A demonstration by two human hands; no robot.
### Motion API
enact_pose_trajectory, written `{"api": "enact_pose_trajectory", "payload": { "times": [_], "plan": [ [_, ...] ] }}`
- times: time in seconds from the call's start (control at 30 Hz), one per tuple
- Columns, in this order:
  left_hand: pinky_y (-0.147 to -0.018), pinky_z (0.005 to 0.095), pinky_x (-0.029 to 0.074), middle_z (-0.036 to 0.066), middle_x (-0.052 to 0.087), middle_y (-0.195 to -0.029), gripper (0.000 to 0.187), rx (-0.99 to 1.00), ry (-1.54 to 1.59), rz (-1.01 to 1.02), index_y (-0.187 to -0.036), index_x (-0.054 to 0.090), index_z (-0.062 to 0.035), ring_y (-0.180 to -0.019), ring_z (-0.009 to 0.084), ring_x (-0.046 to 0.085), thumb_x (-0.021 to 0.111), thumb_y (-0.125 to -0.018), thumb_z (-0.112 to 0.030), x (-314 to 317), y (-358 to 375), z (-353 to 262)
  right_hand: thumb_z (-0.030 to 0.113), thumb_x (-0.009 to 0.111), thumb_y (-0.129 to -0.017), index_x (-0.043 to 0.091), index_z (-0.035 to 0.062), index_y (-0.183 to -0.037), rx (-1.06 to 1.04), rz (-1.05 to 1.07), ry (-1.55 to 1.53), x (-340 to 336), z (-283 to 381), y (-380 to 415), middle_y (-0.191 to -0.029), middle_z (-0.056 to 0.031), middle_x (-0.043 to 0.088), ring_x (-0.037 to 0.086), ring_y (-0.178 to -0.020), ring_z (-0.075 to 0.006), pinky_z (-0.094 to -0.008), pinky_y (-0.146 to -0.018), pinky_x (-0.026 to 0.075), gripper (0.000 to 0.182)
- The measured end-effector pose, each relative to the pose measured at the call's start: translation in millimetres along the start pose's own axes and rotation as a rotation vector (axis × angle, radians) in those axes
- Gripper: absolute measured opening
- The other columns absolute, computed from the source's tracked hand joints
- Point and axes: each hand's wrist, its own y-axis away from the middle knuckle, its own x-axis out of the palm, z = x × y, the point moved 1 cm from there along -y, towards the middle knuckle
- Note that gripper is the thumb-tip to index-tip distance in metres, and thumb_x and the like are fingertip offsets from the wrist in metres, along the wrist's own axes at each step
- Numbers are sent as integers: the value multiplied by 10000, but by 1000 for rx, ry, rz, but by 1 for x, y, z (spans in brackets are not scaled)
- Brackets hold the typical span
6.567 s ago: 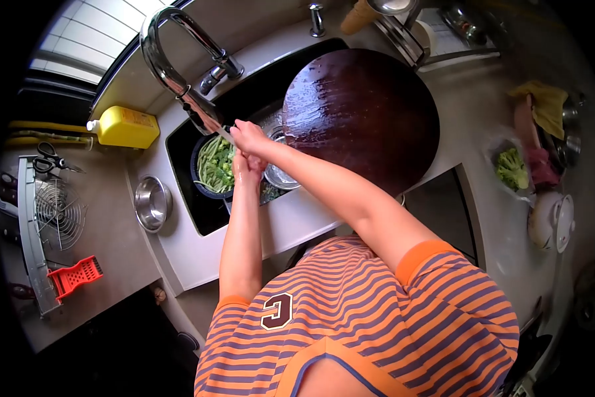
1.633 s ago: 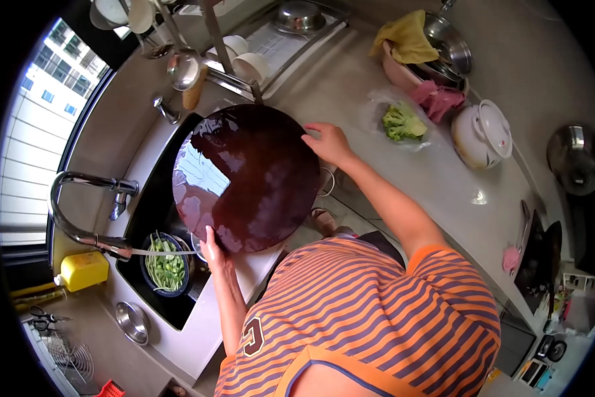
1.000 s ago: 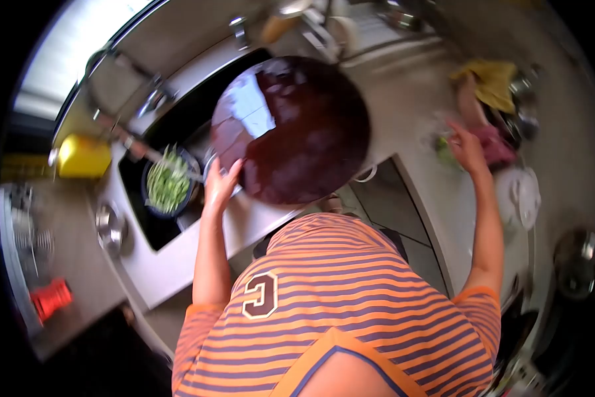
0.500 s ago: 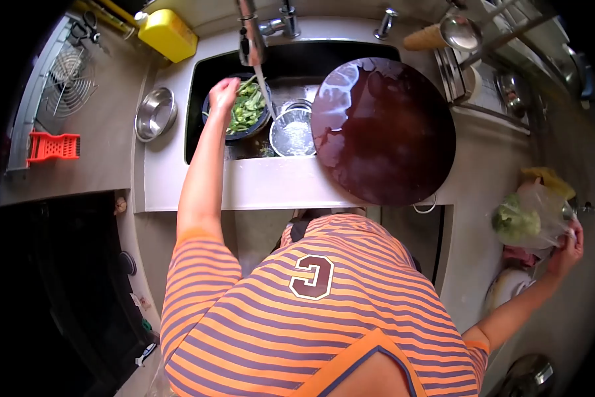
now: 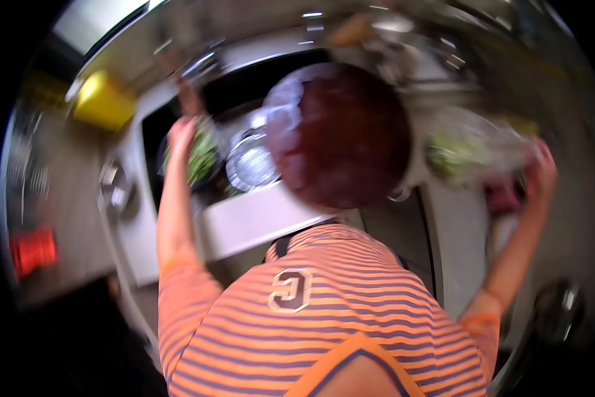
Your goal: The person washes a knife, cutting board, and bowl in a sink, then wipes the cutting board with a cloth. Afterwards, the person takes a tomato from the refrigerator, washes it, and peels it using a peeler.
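Over the left part of the sink, my left hand (image 5: 182, 131) is closed at the edge of a dark bowl of green leaves (image 5: 203, 157); what its fingers hold is too blurred to make out. My right hand (image 5: 540, 171), out at the right, grips a clear plastic bag (image 5: 493, 149) with a pale green vegetable (image 5: 451, 152) inside. The bag hangs over the counter to the right of a round dark red board (image 5: 344, 135). Beside the leaves, a clear bowl (image 5: 252, 162) sits in the sink.
A yellow bottle (image 5: 104, 101) stands behind the sink's left corner. A metal bowl (image 5: 114, 186) rests left of the sink, and a red grater (image 5: 34, 251) lies farther left. The round board overlaps the sink's right side and front edge. A dish rack is blurred at the back right.
The view has turned and blurred. My right hand has lifted the bag and brought it leftward, nearer the round board. My left hand stays by the leaves.
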Motion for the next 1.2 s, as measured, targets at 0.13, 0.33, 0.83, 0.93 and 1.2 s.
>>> {"api": "enact_pose_trajectory", "payload": {
  "times": [0.13, 0.33, 0.83, 0.93, 1.2],
  "plan": [
    [-382, 287, 348, 39, 511, -507, 219, -74, 347, 721, -603, 551, -77, -422, 144, 470, 541, -802, -167, 67, 46, 57, 62, 550, -734, 664, 84, -1012, -164, -106, 594, 42, 3, 32, -811, -19, 624, 536, -672, -80, -210, -577, 442, 301],
    [-807, 405, 458, 257, 598, -991, 572, 335, -535, 679, -1039, 541, 68, -922, 378, 582, 758, -644, -284, 116, 83, 75, 44, 578, -686, 660, 45, -874, -437, -258, 886, 12, -105, 39, -837, -160, 644, 629, -789, -282, -353, -711, 483, 205],
    [-792, 399, 457, 255, 601, -971, 554, -184, -731, 769, -1039, 540, 52, -910, 370, 584, 734, -650, -292, 39, 111, 107, 260, 667, -701, 637, 47, -971, 372, -789, 675, -149, -229, 35, -897, -125, 657, 621, -887, -245, -319, -761, 481, 346],
    [-788, 398, 457, 254, 602, -968, 544, -191, -757, 776, -1037, 542, 50, -909, 368, 585, 725, -656, -293, 39, 112, 101, 283, 695, -692, 631, 8, -1000, 344, -855, 494, -152, -261, 17, -909, -116, 655, 612, -831, -201, -324, -730, 476, 418],
    [-778, 397, 458, 251, 605, -961, 519, -142, -784, 784, -1033, 548, 44, -904, 361, 587, 703, -672, -294, 57, 98, 72, 211, 746, -681, 627, -31, -908, 400, -753, -178, -133, -270, -12, -807, -98, 630, 592, -687, -202, -329, -586, 469, 353]
  ]
}}
